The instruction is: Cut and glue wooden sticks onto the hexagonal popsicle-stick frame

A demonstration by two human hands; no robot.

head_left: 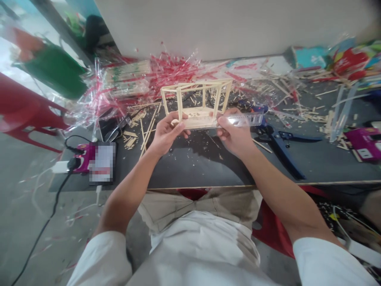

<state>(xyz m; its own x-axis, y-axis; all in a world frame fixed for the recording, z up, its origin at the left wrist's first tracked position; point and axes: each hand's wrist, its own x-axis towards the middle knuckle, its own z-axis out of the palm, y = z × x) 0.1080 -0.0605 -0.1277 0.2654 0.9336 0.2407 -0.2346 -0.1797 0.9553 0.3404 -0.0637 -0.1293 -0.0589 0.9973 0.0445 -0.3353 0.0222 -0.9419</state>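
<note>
Head: stick frame (200, 111) between both grips (167, 133) (234, 134)

Ruler (254, 118): markings too small to read.
Phone screen (102, 163): pixelated, unreadable.
Red stool (22, 107): blurred, cut off at the left edge.
Purple box (358, 145): cut off at the right edge.

a dark table (184, 171) bears sticks (130, 140), blue cutters (281, 153) and wrappers (175, 67).
</note>
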